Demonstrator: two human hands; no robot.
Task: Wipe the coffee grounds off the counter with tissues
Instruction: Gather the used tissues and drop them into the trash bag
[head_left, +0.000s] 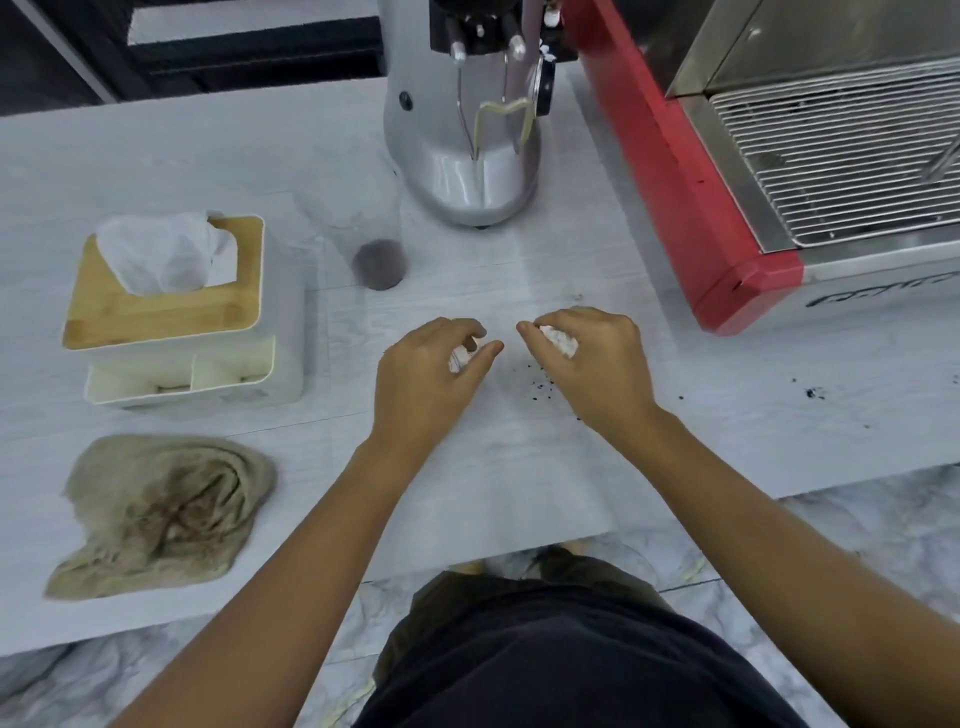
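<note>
Over the counter (519, 493), 2 hands curled, left hand (421, 379) and right hand (587, 364) each gripping crumpled tissue (560, 340)

Setting: coffee bar or café work counter. Evidence: red and steel espresso machine (737, 171) with wire drip grate (841, 156) at the right; silver coffee grinder (467, 130) at the back; pale counter (182, 156) with scattered coffee grounds (540, 382); tissue box (171, 306) and stained cloth (161, 509) on the left.

Tissues: one crumpled white wad (560, 340) above the desk (519, 467), another, seemingly (460, 358), mostly hidden.
Coffee grounds: dark specks (540, 382) scattered on desk.
</note>
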